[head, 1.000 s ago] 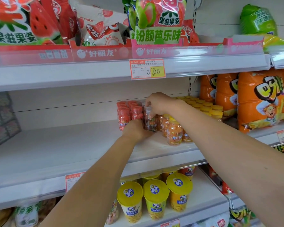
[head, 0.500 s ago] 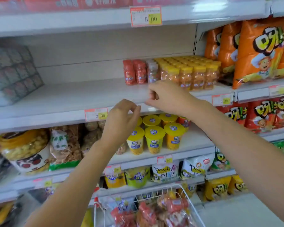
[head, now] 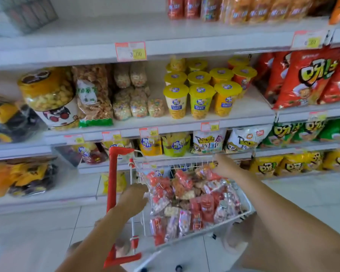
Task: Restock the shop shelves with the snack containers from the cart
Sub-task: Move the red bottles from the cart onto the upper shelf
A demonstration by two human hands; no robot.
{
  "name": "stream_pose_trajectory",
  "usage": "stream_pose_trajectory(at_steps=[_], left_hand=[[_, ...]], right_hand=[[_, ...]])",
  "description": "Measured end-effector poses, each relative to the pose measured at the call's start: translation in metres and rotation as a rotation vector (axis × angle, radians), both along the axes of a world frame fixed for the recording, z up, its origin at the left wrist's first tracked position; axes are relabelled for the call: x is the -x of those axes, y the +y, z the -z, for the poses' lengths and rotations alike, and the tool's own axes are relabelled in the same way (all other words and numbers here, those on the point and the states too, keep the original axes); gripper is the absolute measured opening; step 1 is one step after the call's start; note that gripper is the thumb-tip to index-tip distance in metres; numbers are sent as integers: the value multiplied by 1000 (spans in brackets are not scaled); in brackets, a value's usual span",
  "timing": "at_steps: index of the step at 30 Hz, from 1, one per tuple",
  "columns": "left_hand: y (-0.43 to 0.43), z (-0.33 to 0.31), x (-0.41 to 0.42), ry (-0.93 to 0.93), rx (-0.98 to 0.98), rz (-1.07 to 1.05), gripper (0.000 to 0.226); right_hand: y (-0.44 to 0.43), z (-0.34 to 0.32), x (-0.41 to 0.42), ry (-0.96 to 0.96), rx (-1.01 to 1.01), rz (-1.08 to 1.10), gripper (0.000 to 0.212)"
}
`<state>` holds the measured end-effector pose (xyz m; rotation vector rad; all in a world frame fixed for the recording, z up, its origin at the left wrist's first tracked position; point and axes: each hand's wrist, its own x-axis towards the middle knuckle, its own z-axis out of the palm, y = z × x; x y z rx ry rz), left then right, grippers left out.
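A small white wire cart point(head: 247, 207) with a red handle point(head: 112, 173) stands below me, heaped with clear packs of little red and pink snack bottles point(head: 204, 205). My left hand point(head: 134, 197) is at the cart's left rim against the heap, with its fingers hidden behind the packs. At the far end of the cart my right hand point(head: 223, 165) reaches down, fingers spread, and touches a red pack point(head: 205, 172). The rows of red bottles point(head: 183, 7) and orange bottles point(head: 249, 10) stand on the top shelf, partly cut off by the frame.
Yellow-lidded snack cups point(head: 200, 99) fill the shelf below the bottles, next to bagged puffed snacks point(head: 133, 95) and a popcorn tub point(head: 47, 91). Red chip bags point(head: 306, 75) hang at the right. The white shelf point(head: 86, 28) left of the bottles holds nothing. White floor tiles surround the cart.
Both hands left the bottle shelf and dropped down to the cart. My view swung down from the upper shelves to the cart and floor.
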<state>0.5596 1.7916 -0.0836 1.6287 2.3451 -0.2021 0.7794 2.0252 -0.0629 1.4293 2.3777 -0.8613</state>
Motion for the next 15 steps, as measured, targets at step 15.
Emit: stream_pose_trajectory(at_steps=[15], left_hand=[[69,46,-104,-684,8,-255,50]], right_hand=[[9,63,-23,-108,162,-49,75]])
